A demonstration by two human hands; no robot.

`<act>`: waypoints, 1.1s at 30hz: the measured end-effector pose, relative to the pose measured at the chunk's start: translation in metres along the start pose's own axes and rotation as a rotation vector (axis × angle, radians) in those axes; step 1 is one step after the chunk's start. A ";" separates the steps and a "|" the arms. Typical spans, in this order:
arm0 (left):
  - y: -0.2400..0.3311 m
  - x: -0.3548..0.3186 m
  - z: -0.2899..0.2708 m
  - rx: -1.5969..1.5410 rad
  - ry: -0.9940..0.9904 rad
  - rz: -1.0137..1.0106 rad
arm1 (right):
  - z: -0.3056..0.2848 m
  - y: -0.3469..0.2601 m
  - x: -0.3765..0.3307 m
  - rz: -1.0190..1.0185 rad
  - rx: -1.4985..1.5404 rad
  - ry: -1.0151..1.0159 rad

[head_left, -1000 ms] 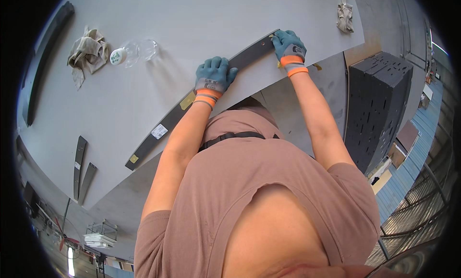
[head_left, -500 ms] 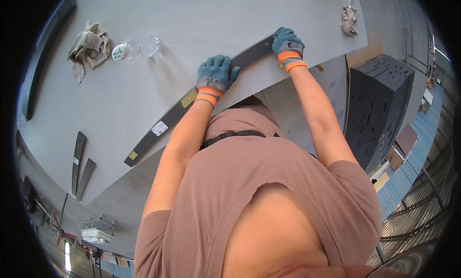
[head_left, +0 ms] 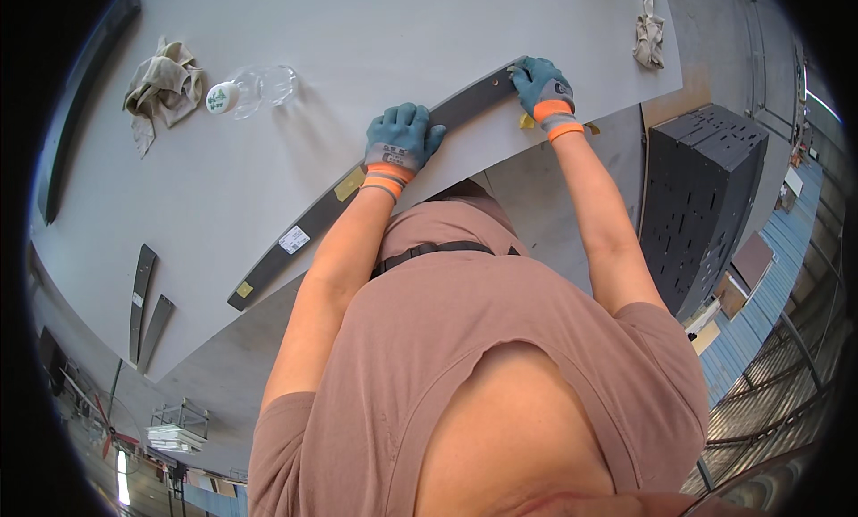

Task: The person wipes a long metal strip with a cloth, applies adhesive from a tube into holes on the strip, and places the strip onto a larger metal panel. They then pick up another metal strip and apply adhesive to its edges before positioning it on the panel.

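On the big grey table (head_left: 268, 204), lining up a long dark strip (head_left: 357, 195): left hand (head_left: 399, 142) flat and open on it, right hand (head_left: 542, 85) pinching its end; next, steady pressing along it.

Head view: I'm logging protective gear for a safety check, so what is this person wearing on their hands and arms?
Both the left hand and the right hand wear blue-grey knit work gloves with grey wrist bands and bright orange cuff edges. The right glove has a small printed mark on its back. The forearms are bare; short sleeves of a dusty pink T-shirt cover only the upper arms.
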State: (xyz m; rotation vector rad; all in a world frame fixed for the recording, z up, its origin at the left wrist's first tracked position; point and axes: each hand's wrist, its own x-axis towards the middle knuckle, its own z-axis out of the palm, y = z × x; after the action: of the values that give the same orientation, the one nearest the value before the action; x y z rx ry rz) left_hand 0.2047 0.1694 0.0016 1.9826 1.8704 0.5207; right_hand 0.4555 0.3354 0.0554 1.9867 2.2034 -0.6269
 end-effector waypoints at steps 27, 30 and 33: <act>0.001 0.000 0.000 -0.011 0.013 0.002 | 0.027 -0.013 -0.047 -0.187 0.268 -0.198; 0.001 0.000 0.000 0.002 0.013 0.000 | 0.001 -0.004 -0.062 0.267 0.914 -0.443; 0.002 0.000 0.001 0.021 0.015 -0.005 | -0.020 0.020 -0.072 0.454 0.998 -0.313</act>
State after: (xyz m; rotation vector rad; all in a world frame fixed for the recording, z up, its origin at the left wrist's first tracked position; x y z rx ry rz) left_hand 0.2064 0.1692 0.0018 1.9917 1.8970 0.5179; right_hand 0.4884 0.2774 0.0947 2.3759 1.2342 -2.0377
